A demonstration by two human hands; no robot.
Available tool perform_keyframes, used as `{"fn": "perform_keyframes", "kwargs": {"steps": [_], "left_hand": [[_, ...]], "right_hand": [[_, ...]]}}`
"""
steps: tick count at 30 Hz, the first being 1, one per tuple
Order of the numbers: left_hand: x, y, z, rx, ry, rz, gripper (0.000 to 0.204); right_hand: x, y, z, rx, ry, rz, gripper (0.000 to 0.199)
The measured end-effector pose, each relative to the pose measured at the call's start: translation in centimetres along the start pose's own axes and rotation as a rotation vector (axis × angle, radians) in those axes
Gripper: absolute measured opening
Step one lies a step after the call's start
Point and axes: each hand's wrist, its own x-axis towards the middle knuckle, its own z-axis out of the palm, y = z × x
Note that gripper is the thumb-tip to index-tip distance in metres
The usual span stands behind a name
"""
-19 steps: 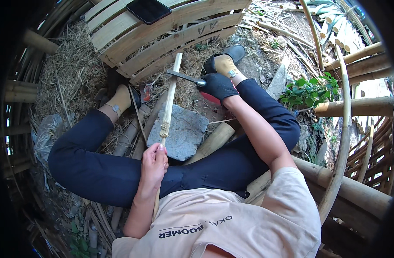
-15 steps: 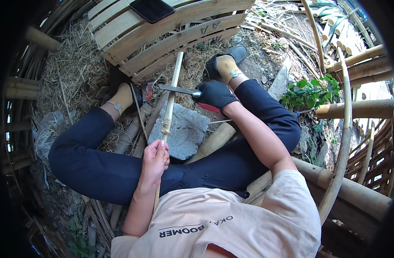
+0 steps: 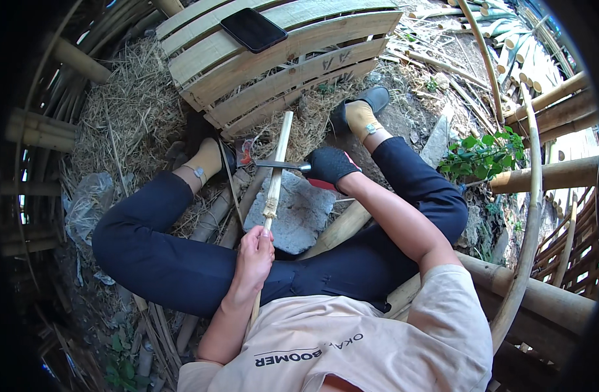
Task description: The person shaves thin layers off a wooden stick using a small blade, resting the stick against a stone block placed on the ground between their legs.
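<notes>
My left hand [image 3: 255, 251] is closed around the thin lower part of a pale split bamboo stick [image 3: 273, 195], just below a rough knot. Beyond the knot, the wider part slants away from me over a grey stone block [image 3: 299, 219]. In a black and red glove, my right hand [image 3: 331, 167] grips a knife [image 3: 294, 166]; the glove hides most of its handle. The metal blade lies crosswise at the stick, between the knot and the far end, pointing left. Whether it cuts into the bamboo is too small to tell.
Past my feet stands a slatted wooden crate [image 3: 296, 68] with a black phone [image 3: 253, 30] on top. Straw [image 3: 139, 111] covers the ground to the left, beside a clear plastic bag [image 3: 90, 196]. Bamboo poles [image 3: 541, 300] and a leafy plant [image 3: 482, 155] are at the right.
The whole view has shifted, so everything sits farther right and lower. My right hand and the knife have come nearer along the stick, towards the knot. My left hand keeps its hold.
</notes>
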Motion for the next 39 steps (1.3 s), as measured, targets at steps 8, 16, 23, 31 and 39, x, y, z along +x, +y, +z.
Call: {"fn": "perform_keyframes", "kwargs": {"steps": [8,16,23,31,39], "left_hand": [[-0.3,0.9,0.1,-0.012,0.009,0.012,0.022],[-0.1,1.5,0.5,-0.084,-0.070,-0.076,0.022],[0.0,1.4,0.5,-0.095,-0.073,-0.126,0.022],[-0.3,1.8,0.3,-0.155,-0.154,-0.139,0.020],[-0.3,1.6,0.2,-0.197,-0.186,-0.150,0.020]], "right_hand": [[1.3,1.0,-0.2,0.001,0.051,0.066,0.022],[0.2,3.0,-2.9,-0.052,0.152,0.127,0.022],[-1.0,-0.4,-2.2,-0.051,0.016,-0.037,0.024],[-2.5,-1.2,-3.2,0.073,-0.040,-0.051,0.037],[-5.0,-0.6,-5.8,-0.090,0.004,-0.220,0.033]]}}
